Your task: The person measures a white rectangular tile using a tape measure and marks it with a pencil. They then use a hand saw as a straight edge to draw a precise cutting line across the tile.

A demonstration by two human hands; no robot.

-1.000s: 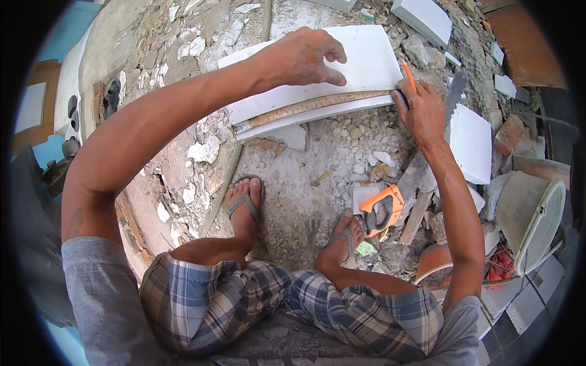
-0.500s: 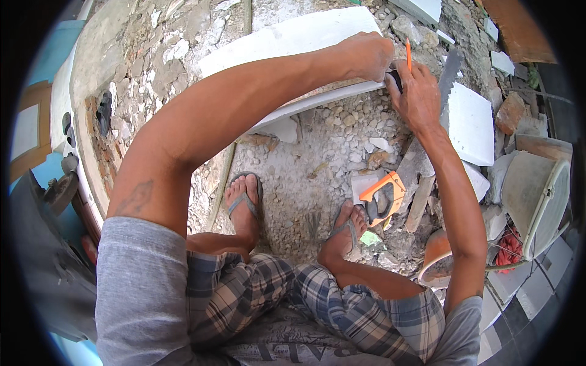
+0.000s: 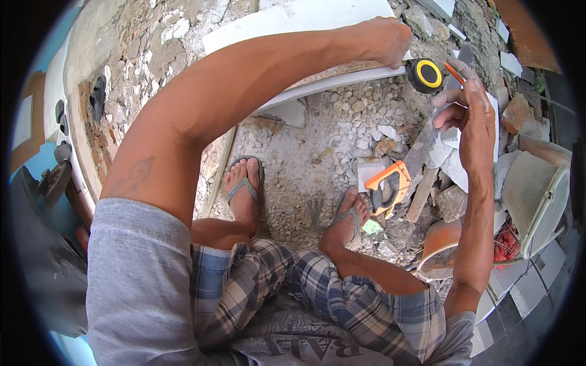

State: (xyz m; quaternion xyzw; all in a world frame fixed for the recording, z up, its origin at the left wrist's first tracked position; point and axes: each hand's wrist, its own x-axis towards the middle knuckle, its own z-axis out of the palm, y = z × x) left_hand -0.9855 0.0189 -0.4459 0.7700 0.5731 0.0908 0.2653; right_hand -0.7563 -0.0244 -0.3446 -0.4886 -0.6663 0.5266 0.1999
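Observation:
My left hand (image 3: 386, 44) is closed at the right end of a long white board (image 3: 287, 25); what its fingers hold is hidden. A tape strip (image 3: 351, 66) lies along the board, partly covered by my left arm. A black tape measure with a yellow ring (image 3: 426, 75) sits at that end, just below the fingers. To its right, my right hand (image 3: 469, 113) has an orange pencil (image 3: 452, 72) held among its fingers, the lower ones curled apart from the tape measure.
An orange-handled saw (image 3: 390, 186) lies by my right foot among rubble (image 3: 314, 131) and wooden scraps (image 3: 422, 195). White blocks (image 3: 456, 168), a pale plastic container (image 3: 526, 201) and a reddish round container (image 3: 434, 250) crowd the right side. Beige hose or pipe (image 3: 217, 183) runs near my left foot.
My left hand has moved right to the board's end and closed. My right hand, with the pencil, has shifted right, away from the board, uncovering the tape measure.

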